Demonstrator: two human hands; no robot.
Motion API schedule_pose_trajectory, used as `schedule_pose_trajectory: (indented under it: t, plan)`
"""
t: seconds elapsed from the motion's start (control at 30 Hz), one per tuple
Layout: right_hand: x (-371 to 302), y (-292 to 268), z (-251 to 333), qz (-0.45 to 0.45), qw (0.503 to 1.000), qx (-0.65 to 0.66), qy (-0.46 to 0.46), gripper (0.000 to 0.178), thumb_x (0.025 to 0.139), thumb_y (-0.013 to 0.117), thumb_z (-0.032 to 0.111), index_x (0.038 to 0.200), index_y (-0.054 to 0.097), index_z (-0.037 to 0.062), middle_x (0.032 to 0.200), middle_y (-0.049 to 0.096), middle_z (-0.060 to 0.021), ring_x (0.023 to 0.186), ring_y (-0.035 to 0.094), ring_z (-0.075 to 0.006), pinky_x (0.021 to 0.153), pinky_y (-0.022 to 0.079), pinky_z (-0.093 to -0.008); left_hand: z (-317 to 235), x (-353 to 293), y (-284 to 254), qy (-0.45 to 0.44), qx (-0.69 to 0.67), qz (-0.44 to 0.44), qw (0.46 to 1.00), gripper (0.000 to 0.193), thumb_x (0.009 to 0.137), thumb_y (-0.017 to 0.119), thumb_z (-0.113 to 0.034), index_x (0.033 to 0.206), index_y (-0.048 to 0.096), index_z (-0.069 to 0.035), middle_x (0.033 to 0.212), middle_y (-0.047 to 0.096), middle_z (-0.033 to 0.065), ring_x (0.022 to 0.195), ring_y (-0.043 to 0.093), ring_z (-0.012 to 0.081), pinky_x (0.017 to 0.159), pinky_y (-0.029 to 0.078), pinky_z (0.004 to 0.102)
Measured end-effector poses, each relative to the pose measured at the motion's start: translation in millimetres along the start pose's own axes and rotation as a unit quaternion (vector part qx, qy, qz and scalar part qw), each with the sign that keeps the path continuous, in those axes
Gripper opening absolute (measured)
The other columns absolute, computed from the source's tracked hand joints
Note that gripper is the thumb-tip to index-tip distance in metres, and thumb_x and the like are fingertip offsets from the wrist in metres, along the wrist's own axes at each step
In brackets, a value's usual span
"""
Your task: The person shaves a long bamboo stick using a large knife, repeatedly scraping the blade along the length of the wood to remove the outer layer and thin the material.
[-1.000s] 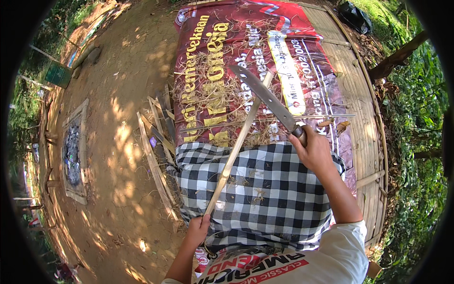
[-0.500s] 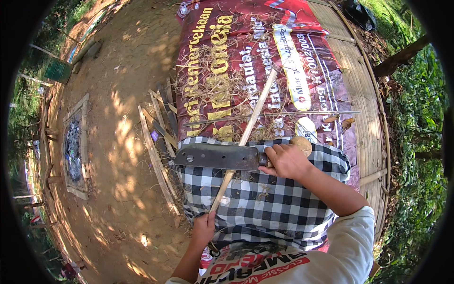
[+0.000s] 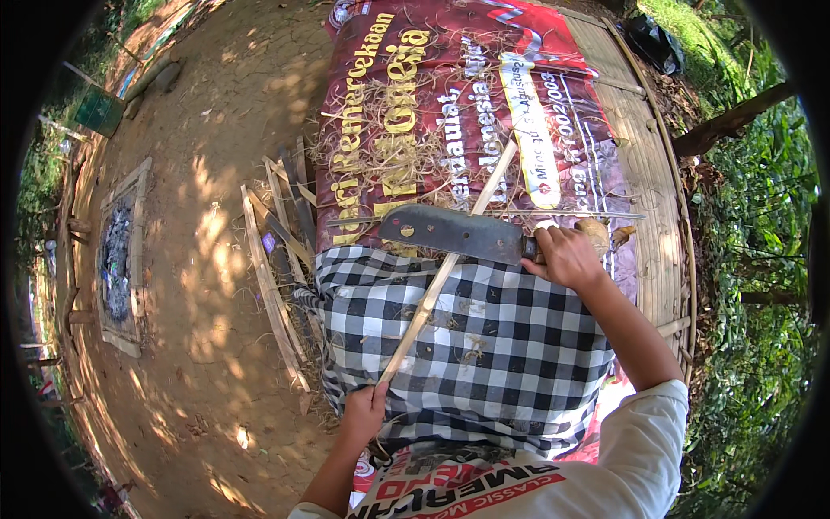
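Observation:
My left hand (image 3: 363, 413) is closed around the near end of a pale split-wood or bamboo stick (image 3: 413, 330). The stick slants forward and right across a black-and-white checkered cloth (image 3: 527, 329) over my lap. In my right hand (image 3: 569, 258) is the wooden handle of a broad machete (image 3: 494, 241), whose rounded butt (image 3: 595, 233) shows beyond the hand. Its dark blade points left and crosses over the stick near the cloth's far edge; the contact under the blade is hidden. Curly shavings (image 3: 415, 160) lie scattered ahead.
A red printed banner (image 3: 354, 130) covers part of a bamboo platform (image 3: 661, 186). A thin rod (image 3: 618, 215) lies across it. Several wood strips (image 3: 275, 298) lie on the left beside the dirt ground (image 3: 199, 381). A framed pit (image 3: 138, 259) is farther left.
My right hand has pushed the machete forward and to the right along the stick, from over the cloth to its far edge. My left hand keeps its grip on the near end.

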State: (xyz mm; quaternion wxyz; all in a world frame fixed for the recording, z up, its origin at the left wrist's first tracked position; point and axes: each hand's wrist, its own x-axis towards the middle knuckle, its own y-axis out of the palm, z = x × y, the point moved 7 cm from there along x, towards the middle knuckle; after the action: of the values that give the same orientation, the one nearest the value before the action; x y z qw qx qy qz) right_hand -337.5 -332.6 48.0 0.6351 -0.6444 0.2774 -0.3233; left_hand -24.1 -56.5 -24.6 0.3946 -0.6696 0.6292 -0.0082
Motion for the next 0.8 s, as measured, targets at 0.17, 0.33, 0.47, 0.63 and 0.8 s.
schedule_pose_trajectory:
  t: [0.17, 0.33, 0.47, 0.63, 0.8]
  plan:
    - [6.7, -12.4, 40.6, 0.026, 0.998, 0.03, 0.04, 0.054, 0.087, 0.062, 0.055, 0.089, 0.056, 0.0007, 0.076, 0.063, -0.0151, 0.067, 0.067, -0.029, 0.057, 0.054, -0.0383, 6.8, -1.4, 2.5, 0.004, -0.007, -0.007, 1.0, 0.046, 0.098, 0.056, -0.03, 0.069, 0.056, 0.005, 0.054, 0.052, 0.0213, 0.046, 0.051, 0.0362, 0.047, 0.04, 0.0405]
    - [10.7, -7.7, 86.2, 0.063, 0.995, 0.039, -0.065, 0.053, 0.085, 0.065, 0.054, 0.09, 0.057, 0.0014, 0.073, 0.061, -0.0119, 0.065, 0.065, -0.027, 0.053, 0.052, -0.0372, 18.3, -2.8, 6.4, 0.015, -0.007, -0.029, 0.999, 0.046, 0.098, 0.055, -0.03, 0.069, 0.056, 0.005, 0.054, 0.051, 0.022, 0.047, 0.051, 0.0372, 0.047, 0.04, 0.0407]
    - [20.2, -3.1, 17.4, -0.047, 0.999, 0.013, -0.011, 0.052, 0.086, 0.062, 0.054, 0.081, 0.054, 0.0032, 0.069, 0.06, -0.0111, 0.06, 0.066, -0.0273, 0.05, 0.051, -0.0376, 5.3, -3.5, 1.0, 0.023, 0.01, -0.028, 0.999, 0.046, 0.098, 0.055, -0.03, 0.069, 0.057, 0.005, 0.054, 0.051, 0.0219, 0.047, 0.052, 0.0366, 0.048, 0.041, 0.0411]
    - [11.6, 1.8, 20.9, -0.005, 0.999, 0.017, 0.049, 0.055, 0.086, 0.064, 0.054, 0.092, 0.056, 0.0001, 0.081, 0.066, -0.0183, 0.06, 0.066, -0.0319, 0.054, 0.054, -0.0409, -1.7, 3.1, 2.6, 0.029, 0.016, -0.005, 0.999, 0.047, 0.099, 0.054, -0.031, 0.069, 0.057, 0.005, 0.054, 0.051, 0.0216, 0.047, 0.053, 0.0353, 0.049, 0.041, 0.0417]
    - [9.5, -2.7, 62.6, 0.012, 0.996, 0.035, -0.075, 0.056, 0.088, 0.059, 0.057, 0.089, 0.055, 0.0018, 0.071, 0.062, -0.0129, 0.06, 0.066, -0.0293, 0.051, 0.052, -0.0397, 9.6, -0.7, 2.9, 0.037, 0.002, -0.02, 0.999, 0.045, 0.098, 0.054, -0.03, 0.071, 0.057, 0.006, 0.054, 0.049, 0.0216, 0.044, 0.045, 0.0311, 0.048, 0.04, 0.0401]
